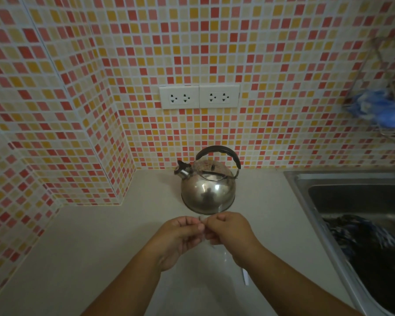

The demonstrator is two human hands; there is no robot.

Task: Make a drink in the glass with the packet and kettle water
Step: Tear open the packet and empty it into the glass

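A steel kettle (208,192) with a black handle stands on the pale counter (100,247) near the tiled back wall, its spout pointing left. Just in front of it my left hand (180,238) and my right hand (230,233) meet, fingertips pinching a small pale packet (202,221) between them; most of the packet is hidden by the fingers. Below the hands there are faint clear glints that may be the glass (217,256), but I cannot make out its outline. A thin white object (245,277) lies on the counter under my right wrist.
A steel sink (306,201) is set into the counter at the right, with a dark patterned cloth (363,242) in its basin. A wire rack holding something blue (379,110) hangs on the right wall. Two double sockets (198,96) sit above the kettle. Tiled walls close off the left corner.
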